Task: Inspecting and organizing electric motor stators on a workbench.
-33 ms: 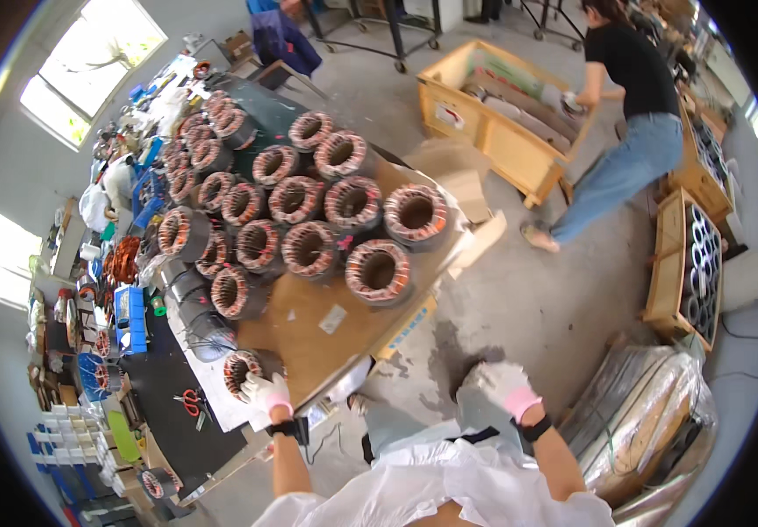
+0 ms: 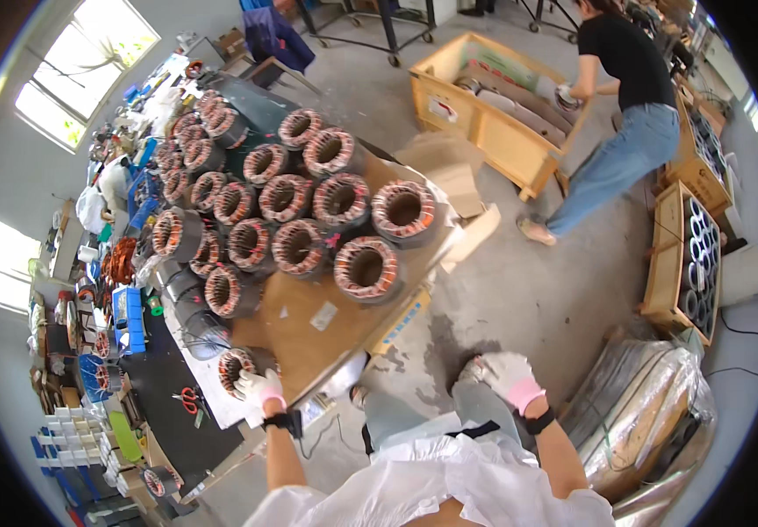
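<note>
So, walking it from the left: the far side of the tabletop (image 2: 308, 338) is cluttered with small stuff, blue bins (image 2: 130, 318) and a pair of red-handled scissors (image 2: 187, 400) lying on the dark mat near the front left corner. Right at the near edge sits one copper-wound motor stator (image 2: 234, 367), and the person's left hand (image 2: 261, 387), in a white glove with a pink cuff, is pressed against its right side. The grip looks curled around the rim, but I can't tell if it's truly clamped on or just resting there. That stator is set apart from the big batch of stators (image 2: 308, 220), which stand packed in rows across the middle and back of the brown board.

Moving right, the right hand (image 2: 509, 376) is off the tabletop altogether, down by the knee, fingers loosely bent and holding nothing I can make out. Past that there's a plastic-wrapped bundle (image 2: 651, 413) on the floor, and further back another person (image 2: 625, 105) leaning over a wooden crate (image 2: 493, 114).

My read: this is the pickup stage for that single stator at the near edge. Those things look heavy, so the next move probably wants the right hand coming over to share the load before lifting it clear of the edge.
</note>
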A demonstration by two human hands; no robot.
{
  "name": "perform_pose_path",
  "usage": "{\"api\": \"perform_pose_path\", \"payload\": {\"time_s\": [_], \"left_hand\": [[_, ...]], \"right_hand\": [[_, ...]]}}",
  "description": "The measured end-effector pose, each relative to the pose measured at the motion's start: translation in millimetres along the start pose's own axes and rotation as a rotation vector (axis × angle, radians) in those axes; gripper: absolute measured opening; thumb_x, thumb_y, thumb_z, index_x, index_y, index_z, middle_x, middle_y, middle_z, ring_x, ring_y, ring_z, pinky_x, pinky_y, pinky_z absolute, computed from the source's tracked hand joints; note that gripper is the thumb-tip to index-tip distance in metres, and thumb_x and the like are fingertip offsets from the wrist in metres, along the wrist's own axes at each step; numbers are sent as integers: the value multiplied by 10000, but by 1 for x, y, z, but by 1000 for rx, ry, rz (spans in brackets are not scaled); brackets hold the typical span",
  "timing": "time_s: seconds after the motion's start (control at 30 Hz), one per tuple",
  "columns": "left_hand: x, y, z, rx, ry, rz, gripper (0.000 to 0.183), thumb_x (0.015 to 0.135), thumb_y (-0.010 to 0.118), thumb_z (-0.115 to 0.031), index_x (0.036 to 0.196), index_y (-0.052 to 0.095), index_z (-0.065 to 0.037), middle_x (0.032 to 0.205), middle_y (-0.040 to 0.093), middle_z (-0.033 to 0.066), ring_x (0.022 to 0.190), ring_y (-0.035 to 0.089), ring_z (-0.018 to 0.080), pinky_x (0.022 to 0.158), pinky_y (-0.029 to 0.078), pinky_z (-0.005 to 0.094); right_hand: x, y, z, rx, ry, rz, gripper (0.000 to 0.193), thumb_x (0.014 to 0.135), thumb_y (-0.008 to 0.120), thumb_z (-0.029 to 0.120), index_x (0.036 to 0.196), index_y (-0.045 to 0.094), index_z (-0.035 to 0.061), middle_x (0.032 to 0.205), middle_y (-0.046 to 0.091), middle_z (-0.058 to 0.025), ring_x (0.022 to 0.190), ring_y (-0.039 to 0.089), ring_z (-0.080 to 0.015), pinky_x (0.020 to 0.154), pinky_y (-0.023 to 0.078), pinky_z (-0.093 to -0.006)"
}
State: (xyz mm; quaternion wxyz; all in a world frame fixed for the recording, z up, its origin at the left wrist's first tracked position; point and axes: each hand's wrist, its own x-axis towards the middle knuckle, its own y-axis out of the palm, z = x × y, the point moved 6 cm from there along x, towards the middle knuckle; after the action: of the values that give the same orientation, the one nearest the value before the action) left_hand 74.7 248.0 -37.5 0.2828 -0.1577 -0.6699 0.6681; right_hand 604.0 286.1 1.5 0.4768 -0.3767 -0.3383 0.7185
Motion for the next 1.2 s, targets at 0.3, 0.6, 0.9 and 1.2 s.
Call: {"api": "perform_pose_path", "payload": {"time_s": [0.3, 0.6, 0.9, 1.2], "left_hand": [[21, 50, 17, 218, -312, 533, 985, 649, 579, -370, 1378, 58, 38, 1414, 151, 253, 1331, 103, 375, 1070, 120, 434], [6, 28, -7, 285, -658, 610, 991, 670, 581, -370, 1406, 0, -49, 1464, 34, 198, 1357, -18, 349, 1098, 58, 419], [-73, -12, -58, -164, -730, 704, 814, 713, 569, -258, 1400, 179, -62, 1440, 183, 203, 1350, 113, 328, 1104, 124, 369], [-191, -46, -226, -297, -607, 498, 536, 766, 554, -236, 1263, 426, -83, 1248, 436, 244, 1206, 349, 374, 1031, 259, 424]], "right_hand": [[51, -88, -103, 49, 43, -60, 254, 805, 533, 262, 965, 600, 77, 927, 630, -120, 889, 577, -305, 797, 436, -432], [157, -111, -147, -30, -84, 268, 261, 784, 521, 261, 967, 605, 94, 899, 633, -111, 878, 577, -311, 792, 432, -443], [301, -172, -174, -165, -375, 363, 255, 783, 527, 274, 956, 599, 100, 865, 630, -106, 825, 587, -300, 742, 446, -436], [470, -194, -148, -116, -730, 475, 215, 802, 517, 246, 937, 575, 89, 769, 626, -150, 748, 606, -321, 668, 475, -427]]}}
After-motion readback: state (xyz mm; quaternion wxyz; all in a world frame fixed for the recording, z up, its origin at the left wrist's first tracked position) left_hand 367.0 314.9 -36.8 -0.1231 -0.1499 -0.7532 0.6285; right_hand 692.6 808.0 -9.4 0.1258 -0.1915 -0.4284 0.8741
